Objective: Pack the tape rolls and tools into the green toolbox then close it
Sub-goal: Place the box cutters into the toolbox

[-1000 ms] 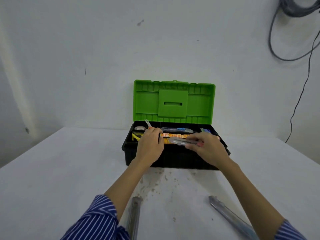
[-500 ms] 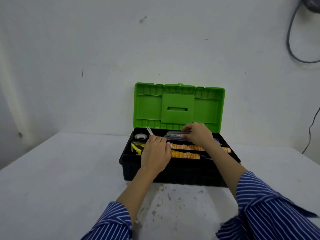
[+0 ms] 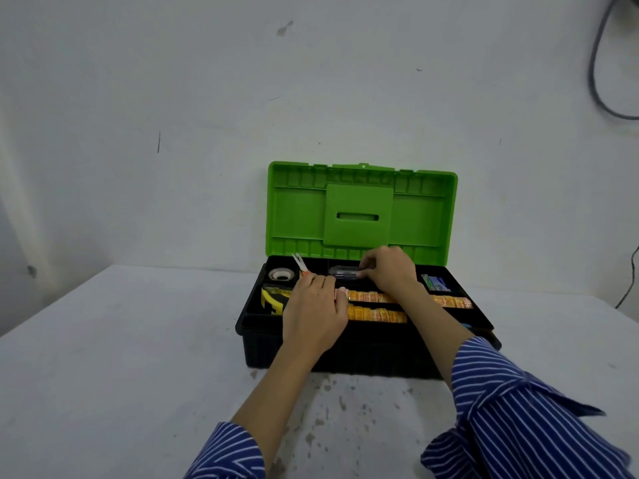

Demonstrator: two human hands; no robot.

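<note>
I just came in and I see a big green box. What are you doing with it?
A person is packing a toolbox. Its green lid stands open. The right hand grips a clear-handled tool at the back of the tray, while the left hand rests on the orange strips. A tape roll is already inside.

Clear tool (image 3: pixel 344 271) half hidden under right hand (image 3: pixel 389 273), tray labels unreadable

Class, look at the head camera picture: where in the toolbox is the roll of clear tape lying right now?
The clear tape roll lies in the tray's far-left corner compartment, just left of the left hand and behind the yellow-and-black tool.
</note>
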